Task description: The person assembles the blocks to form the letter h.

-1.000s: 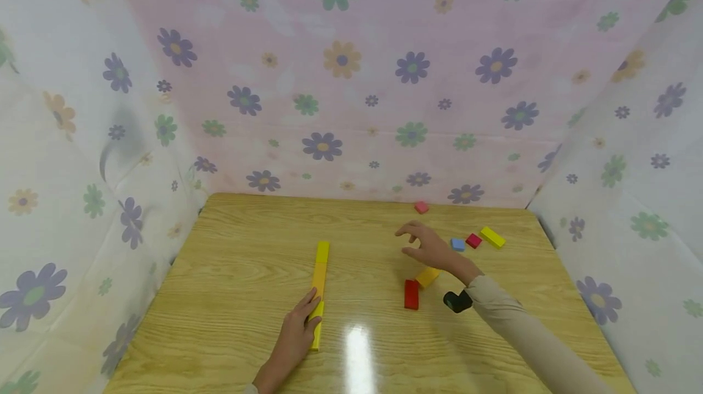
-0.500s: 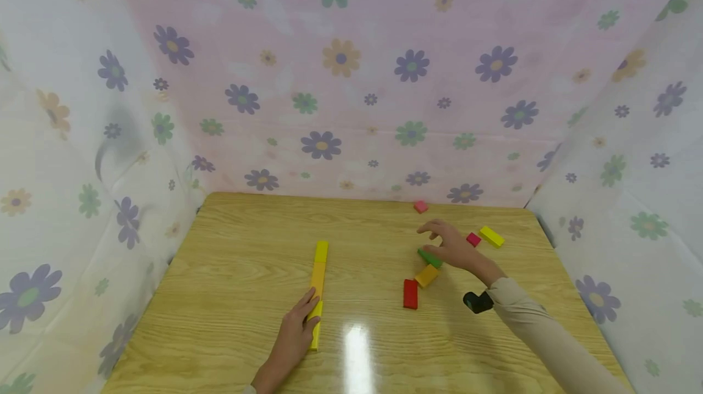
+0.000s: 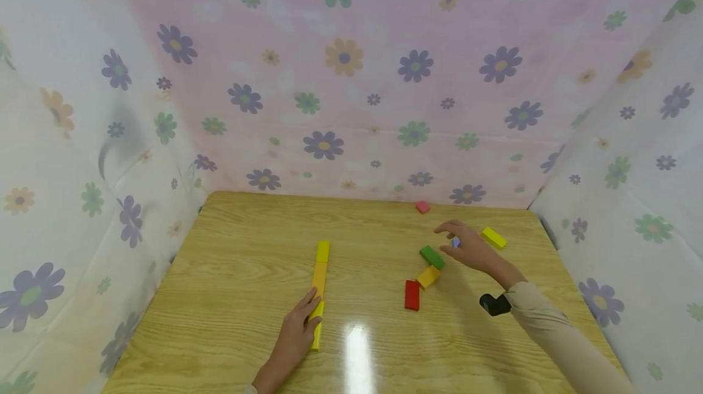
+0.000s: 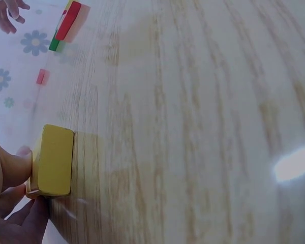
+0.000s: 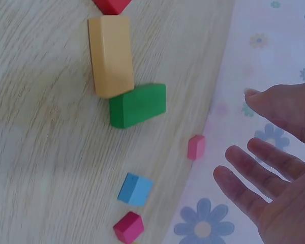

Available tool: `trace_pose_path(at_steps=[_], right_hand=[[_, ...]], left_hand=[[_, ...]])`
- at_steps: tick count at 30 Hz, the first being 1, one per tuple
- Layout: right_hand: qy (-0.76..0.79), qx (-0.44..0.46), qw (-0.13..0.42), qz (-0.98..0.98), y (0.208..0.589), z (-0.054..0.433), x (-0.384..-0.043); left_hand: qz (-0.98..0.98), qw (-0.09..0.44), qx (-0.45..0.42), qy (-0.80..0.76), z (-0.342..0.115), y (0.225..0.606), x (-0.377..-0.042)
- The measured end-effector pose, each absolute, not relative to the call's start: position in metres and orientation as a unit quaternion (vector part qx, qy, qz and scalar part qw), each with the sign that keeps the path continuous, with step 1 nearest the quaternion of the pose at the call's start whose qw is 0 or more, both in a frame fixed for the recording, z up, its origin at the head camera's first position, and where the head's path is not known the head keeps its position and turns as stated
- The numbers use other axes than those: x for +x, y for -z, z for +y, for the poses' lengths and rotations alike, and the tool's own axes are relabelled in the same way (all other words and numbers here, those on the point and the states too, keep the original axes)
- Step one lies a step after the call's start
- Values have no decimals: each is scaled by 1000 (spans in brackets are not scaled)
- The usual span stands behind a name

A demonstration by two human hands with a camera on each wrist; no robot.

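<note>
My left hand (image 3: pixel 291 336) grips the near yellow block (image 3: pixel 316 341), the thumb on one side and fingers on the other, as the left wrist view shows. Beyond it, in one straight line, lie an orange block (image 3: pixel 320 275) and another yellow block (image 3: pixel 323 251). With fingers spread and nothing held, my right hand (image 3: pixel 472 249) hovers over the right side of the table, partly covering a small blue block (image 3: pixel 456 242). In the right wrist view a dark pink block (image 5: pixel 128 227) sits beside the blue one; the hand hides it in the head view.
Left of my right hand lie a green block (image 3: pixel 432 257), an orange block (image 3: pixel 428 277) and a red block (image 3: pixel 412 295), end to end at angles. A small pink block (image 3: pixel 422 207) sits by the back edge. Further right is a yellow block (image 3: pixel 493 237).
My right hand has moved rightward, away from above the green block, which has come into view. The dark pink block is now covered in the head view. My left hand stays put.
</note>
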State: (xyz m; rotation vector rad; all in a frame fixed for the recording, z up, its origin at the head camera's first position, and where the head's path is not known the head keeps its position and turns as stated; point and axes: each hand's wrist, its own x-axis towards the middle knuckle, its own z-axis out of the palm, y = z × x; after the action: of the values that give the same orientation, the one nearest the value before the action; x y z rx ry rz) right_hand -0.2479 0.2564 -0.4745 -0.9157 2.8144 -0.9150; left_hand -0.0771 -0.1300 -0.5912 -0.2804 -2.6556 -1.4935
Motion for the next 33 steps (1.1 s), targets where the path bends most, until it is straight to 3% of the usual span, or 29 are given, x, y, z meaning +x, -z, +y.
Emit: trace_pose_path(at_steps=[33], right_hand=[[231,-250,22,940,474,329,-256]], left_hand=[[-868,43,-94,486,-128,590,-76]])
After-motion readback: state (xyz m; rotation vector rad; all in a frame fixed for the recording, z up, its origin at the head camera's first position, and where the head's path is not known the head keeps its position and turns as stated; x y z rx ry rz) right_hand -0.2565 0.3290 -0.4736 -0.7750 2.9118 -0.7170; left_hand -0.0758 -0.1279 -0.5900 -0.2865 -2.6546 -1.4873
